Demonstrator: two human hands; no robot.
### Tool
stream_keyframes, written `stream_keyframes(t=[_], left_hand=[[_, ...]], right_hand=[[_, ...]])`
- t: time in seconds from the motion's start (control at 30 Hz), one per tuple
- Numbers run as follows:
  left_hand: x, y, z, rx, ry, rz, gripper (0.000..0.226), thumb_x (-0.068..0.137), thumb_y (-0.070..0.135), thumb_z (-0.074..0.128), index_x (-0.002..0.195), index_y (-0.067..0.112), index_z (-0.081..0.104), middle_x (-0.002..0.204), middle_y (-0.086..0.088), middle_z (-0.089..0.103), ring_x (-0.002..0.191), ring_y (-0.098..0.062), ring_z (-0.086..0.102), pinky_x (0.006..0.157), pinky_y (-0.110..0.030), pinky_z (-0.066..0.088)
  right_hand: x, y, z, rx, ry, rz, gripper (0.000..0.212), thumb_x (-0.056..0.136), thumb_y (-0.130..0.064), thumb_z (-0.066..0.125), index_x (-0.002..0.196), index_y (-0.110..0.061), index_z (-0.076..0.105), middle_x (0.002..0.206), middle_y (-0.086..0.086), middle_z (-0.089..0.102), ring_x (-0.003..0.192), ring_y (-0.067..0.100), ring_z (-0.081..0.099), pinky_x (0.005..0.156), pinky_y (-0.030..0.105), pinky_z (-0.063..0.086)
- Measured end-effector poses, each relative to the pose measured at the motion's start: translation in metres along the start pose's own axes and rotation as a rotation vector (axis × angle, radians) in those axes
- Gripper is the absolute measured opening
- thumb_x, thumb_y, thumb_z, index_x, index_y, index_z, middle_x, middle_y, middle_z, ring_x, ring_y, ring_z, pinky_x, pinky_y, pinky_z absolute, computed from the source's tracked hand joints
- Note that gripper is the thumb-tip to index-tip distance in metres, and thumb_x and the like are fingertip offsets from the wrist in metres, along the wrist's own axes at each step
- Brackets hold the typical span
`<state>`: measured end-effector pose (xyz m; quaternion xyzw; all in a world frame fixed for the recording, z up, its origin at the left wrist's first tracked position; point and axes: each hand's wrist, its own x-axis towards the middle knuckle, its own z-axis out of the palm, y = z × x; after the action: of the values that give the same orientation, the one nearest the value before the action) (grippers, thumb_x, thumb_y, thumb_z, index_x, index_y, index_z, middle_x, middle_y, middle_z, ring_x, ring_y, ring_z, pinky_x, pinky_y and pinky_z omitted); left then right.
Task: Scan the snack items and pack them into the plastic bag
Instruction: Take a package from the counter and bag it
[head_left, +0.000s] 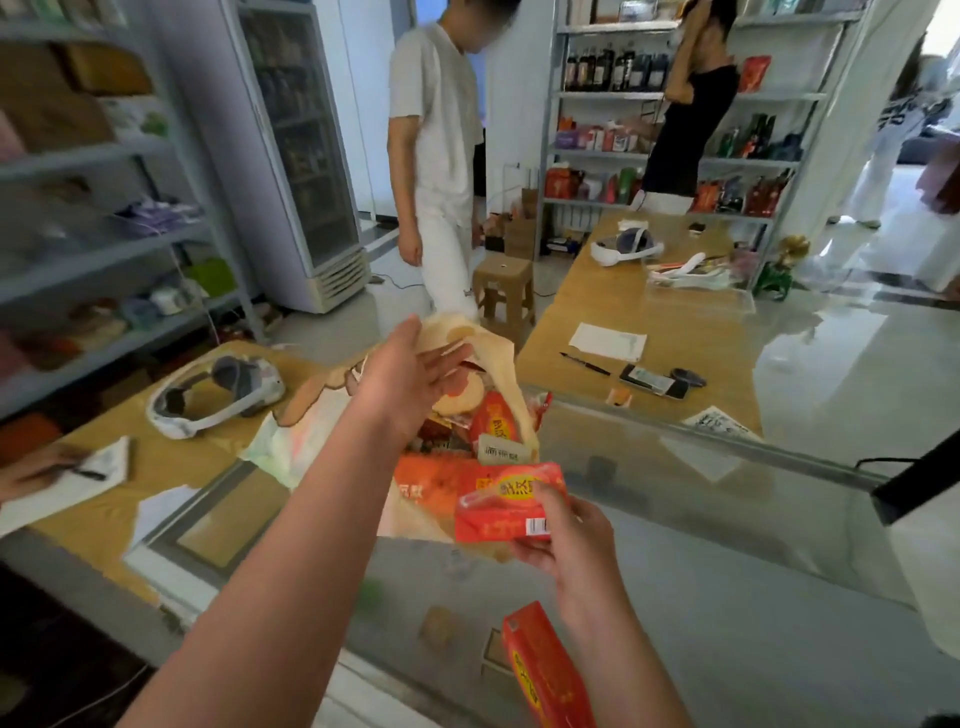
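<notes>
A cream plastic bag (498, 353) with brown prints stands open on the glass counter (701, 545), several red and orange snack packets (498, 421) inside it. My left hand (415, 374) reaches into the bag's mouth with fingers straight, touching the raised bag edge. My right hand (566, 540) pinches a red snack packet (506, 501) with a barcode, just in front of the bag. Another red snack box (545, 670) lies near the counter's front edge, under my right forearm.
A white headset (213, 395) and papers (78, 483) lie on the wooden counter to the left. A second wooden counter (675, 322) on the right bears a pen, a phone and another headset. A black scanner arm (914, 483) juts in at right. A person (441, 156) stands beyond the bag.
</notes>
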<state>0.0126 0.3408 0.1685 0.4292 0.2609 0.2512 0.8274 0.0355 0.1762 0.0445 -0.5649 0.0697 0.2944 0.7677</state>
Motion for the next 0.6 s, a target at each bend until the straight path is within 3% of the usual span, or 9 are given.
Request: stream_keyframes(t=[0.1, 0.2, 0.3, 0.43, 0.5, 0.6], left_hand=[[-0.002, 0.0, 0.006, 0.031, -0.021, 0.017, 0.029, 0.105, 0.031, 0.033, 0.114, 0.011, 0.051, 0.112, -0.017, 0.064, 0.103, -0.027, 0.064, 0.089, -0.039, 0.049], [-0.004, -0.001, 0.005, 0.015, -0.036, 0.024, 0.028, 0.105, 0.03, 0.034, 0.11, 0.007, 0.051, 0.113, -0.02, 0.063, 0.106, -0.029, 0.063, 0.097, -0.043, 0.047], [-0.003, 0.002, 0.0, 0.063, -0.047, 0.021, 0.036, 0.104, 0.031, 0.035, 0.123, 0.002, 0.045, 0.114, -0.021, 0.063, 0.107, -0.027, 0.065, 0.093, -0.041, 0.051], [-0.001, 0.013, -0.003, 0.143, -0.066, 0.038, 0.036, 0.105, 0.03, 0.032, 0.104, 0.003, 0.056, 0.109, -0.016, 0.068, 0.106, -0.025, 0.064, 0.091, -0.038, 0.051], [0.0, 0.017, -0.004, 0.128, -0.092, 0.048, 0.033, 0.105, 0.028, 0.032, 0.103, 0.004, 0.055, 0.102, -0.017, 0.07, 0.106, -0.027, 0.065, 0.092, -0.039, 0.051], [0.008, 0.023, -0.009, 0.149, -0.107, 0.066, 0.024, 0.105, 0.028, 0.033, 0.105, 0.009, 0.049, 0.097, -0.016, 0.072, 0.104, -0.026, 0.067, 0.091, -0.038, 0.053]], right_hand=[[0.016, 0.0, 0.011, 0.011, -0.072, 0.064, 0.038, 0.085, -0.023, 0.069, 0.113, 0.0, 0.057, 0.093, 0.019, 0.07, 0.072, 0.024, 0.071, 0.052, 0.029, 0.055], [0.027, -0.004, 0.028, 0.043, -0.145, 0.089, 0.028, 0.088, -0.022, 0.066, 0.106, -0.002, 0.061, 0.094, 0.017, 0.07, 0.077, 0.025, 0.071, 0.057, 0.032, 0.058], [0.042, -0.004, 0.053, 0.056, -0.142, 0.098, 0.027, 0.089, -0.024, 0.065, 0.108, -0.006, 0.06, 0.102, 0.015, 0.068, 0.083, 0.026, 0.07, 0.062, 0.035, 0.06], [0.065, -0.004, 0.098, 0.017, -0.137, 0.024, 0.046, 0.09, -0.027, 0.063, 0.131, -0.015, 0.049, 0.124, 0.005, 0.057, 0.088, 0.023, 0.07, 0.066, 0.032, 0.059], [0.072, -0.003, 0.117, -0.13, -0.121, -0.089, 0.052, 0.093, -0.031, 0.057, 0.141, -0.02, 0.038, 0.136, 0.003, 0.049, 0.107, 0.023, 0.063, 0.085, 0.036, 0.055], [0.086, 0.003, 0.124, -0.587, -0.054, -0.278, 0.054, 0.096, -0.032, 0.05, 0.145, -0.019, 0.03, 0.147, 0.005, 0.04, 0.133, 0.025, 0.04, 0.112, 0.038, 0.031]])
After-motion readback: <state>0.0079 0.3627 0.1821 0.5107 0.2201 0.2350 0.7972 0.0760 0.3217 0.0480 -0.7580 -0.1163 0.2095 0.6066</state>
